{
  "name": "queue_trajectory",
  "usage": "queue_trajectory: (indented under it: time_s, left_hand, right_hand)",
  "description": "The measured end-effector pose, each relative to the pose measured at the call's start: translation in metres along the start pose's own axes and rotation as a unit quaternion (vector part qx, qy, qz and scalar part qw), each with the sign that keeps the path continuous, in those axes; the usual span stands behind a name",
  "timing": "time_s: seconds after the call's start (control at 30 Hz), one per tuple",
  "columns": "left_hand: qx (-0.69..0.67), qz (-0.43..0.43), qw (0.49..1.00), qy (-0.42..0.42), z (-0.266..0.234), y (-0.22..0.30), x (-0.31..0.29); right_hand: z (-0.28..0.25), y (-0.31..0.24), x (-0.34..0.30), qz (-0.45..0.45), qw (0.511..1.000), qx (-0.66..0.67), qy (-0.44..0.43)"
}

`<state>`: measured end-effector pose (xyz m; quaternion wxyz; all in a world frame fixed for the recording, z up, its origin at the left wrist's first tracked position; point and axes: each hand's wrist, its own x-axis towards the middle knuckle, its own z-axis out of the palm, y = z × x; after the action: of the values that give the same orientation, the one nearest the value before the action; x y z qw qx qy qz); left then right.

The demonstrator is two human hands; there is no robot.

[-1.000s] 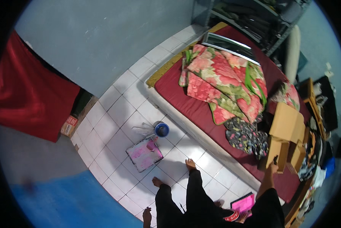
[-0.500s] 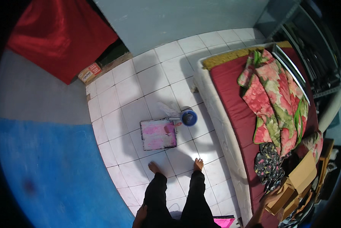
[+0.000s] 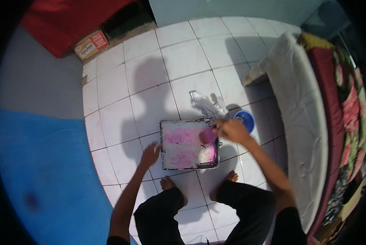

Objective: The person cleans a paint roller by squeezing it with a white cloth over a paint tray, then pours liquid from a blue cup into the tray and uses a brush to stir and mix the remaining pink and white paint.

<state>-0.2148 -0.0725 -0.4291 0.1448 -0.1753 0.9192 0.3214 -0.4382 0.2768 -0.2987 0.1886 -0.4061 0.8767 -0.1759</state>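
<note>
The right hand [image 3: 232, 130] has left the cardboard box [image 3: 353, 200] and grips a pink flat tool [image 3: 207, 137] over the smeared board [image 3: 181, 143]. The left hand [image 3: 151, 154], fingers loosely spread, is beside the board's left edge; both hands are here now.

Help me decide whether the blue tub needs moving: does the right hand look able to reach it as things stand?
Probably yes: the blue tub stands right beside the right hand, open-topped, with nothing visible blocking the way. That hand seems to hold the pink-stained brush, though.
</note>
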Motion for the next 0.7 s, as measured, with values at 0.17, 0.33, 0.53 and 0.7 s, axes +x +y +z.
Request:
queue_trajectory:
  time_s: [0.17,0.33,0.53,0.7]
  left_hand:
    - [0.005,0.115,0.992,0.056,0.033,0.035,0.148]
    - [0.007,0.205,0.970,-0.129,0.031,0.019,0.200]
    - [0.146,0.258,0.946,-0.135,0.028,0.008,0.205]
    - [0.109,0.340,0.928,-0.103,0.046,0.016,0.208]
  right_hand:
    - [0.026,0.084,0.012,0.042,0.985,-0.167,-0.012]
    - [0.073,0.092,0.023,0.059,0.978,-0.180,-0.091]
    - [0.100,0.100,0.045,0.010,0.974,-0.221,-0.059]
    - [0.107,0.113,0.019,0.022,0.979,-0.205,-0.001]
